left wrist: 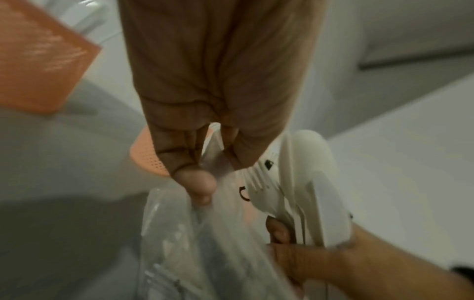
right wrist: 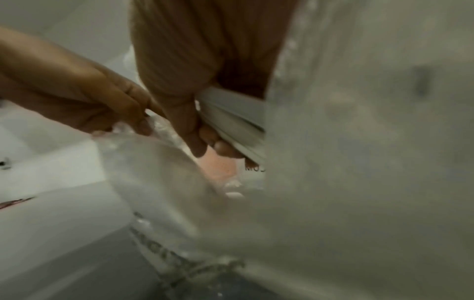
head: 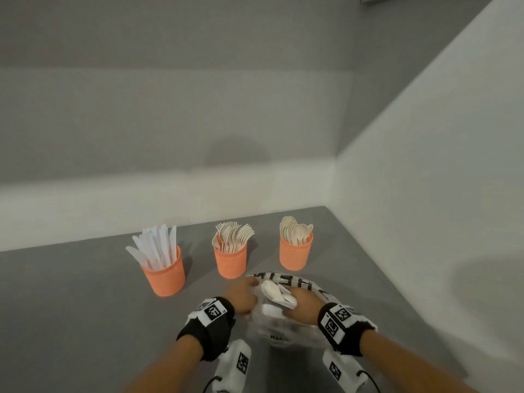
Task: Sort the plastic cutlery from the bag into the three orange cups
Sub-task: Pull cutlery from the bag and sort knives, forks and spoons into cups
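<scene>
Three orange cups stand in a row on the grey table: the left cup (head: 164, 275) holds knives, the middle cup (head: 231, 260) holds forks, the right cup (head: 295, 252) holds spoons. In front of them lies a clear plastic bag (head: 283, 327) with black print. My left hand (head: 242, 296) pinches the bag's left edge (left wrist: 205, 182) between thumb and fingers. My right hand (head: 304, 306) grips a bundle of white cutlery (head: 276, 293) at the bag's mouth; a spoon bowl and fork tines (left wrist: 302, 174) show in the left wrist view. The bag (right wrist: 359, 162) fills most of the right wrist view.
A white wall rises behind the cups, and another wall closes the right side at the table's corner. Grey tabletop (head: 71, 307) stretches to the left of the cups and hands.
</scene>
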{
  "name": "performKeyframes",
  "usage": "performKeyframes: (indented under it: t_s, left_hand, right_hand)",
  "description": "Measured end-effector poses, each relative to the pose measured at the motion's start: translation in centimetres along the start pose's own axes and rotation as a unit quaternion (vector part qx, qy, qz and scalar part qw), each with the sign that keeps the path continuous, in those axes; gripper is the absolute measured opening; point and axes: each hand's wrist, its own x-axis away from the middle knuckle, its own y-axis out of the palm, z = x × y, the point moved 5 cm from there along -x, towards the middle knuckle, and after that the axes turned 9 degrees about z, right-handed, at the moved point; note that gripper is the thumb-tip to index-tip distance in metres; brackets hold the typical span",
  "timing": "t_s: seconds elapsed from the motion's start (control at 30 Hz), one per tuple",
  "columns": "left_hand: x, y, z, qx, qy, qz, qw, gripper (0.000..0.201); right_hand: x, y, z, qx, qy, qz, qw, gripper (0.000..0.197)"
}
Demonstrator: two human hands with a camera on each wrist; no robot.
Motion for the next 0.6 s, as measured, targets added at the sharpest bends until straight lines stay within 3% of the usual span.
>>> performKeyframes:
  t_s: [0.1, 0.2, 0.33, 0.4, 0.47, 0.53, 0.6]
  left_hand:
    - [-0.2, 0.2, -0.2, 0.138, -0.039, 0.0, 0.99, 0.046]
    - [-0.2, 0.7, 0.2, 0.219, -0.04, 0.027, 0.974, 0.03]
    - [0.8, 2.1, 2.3, 0.292, -0.033, -0.042, 0.955, 0.033]
    - [1.0, 1.8, 3.4, 0.282, -0.011, -0.025, 0.959, 0.03]
    - [1.3, 0.9, 3.9, 0.306, 0.002, 0.02, 0.952, 0.028]
    - [1.6, -0.1, 3.3, 0.394, -0.029, 0.048, 0.918, 0.026]
    - [2.2, -0.4, 2.3, 0.506, -0.092, 0.015, 0.857, 0.029]
  right_hand:
    - [0.4, -1.2, -1.1, -0.081, -0.043, 0.05, 0.994, 0.036]
    - [0.4, -3.2, -1.7, -0.217, -0.01, 0.086, 0.972, 0.008]
    - [-0.7, -6.2, -2.3, -0.344, 0.028, 0.132, 0.929, 0.018]
    - [-1.5, -7.4, -2.8, -0.404, 0.036, 0.163, 0.899, 0.028]
    - [-2.3, -8.0, -3.3, -0.491, 0.058, 0.187, 0.849, 0.031]
    - [-3.0, -8.1, -4.3, -0.565, 0.086, 0.196, 0.797, 0.029]
    - [-3.4, -8.0, -6.2, -0.602, 0.096, 0.201, 0.766, 0.028]
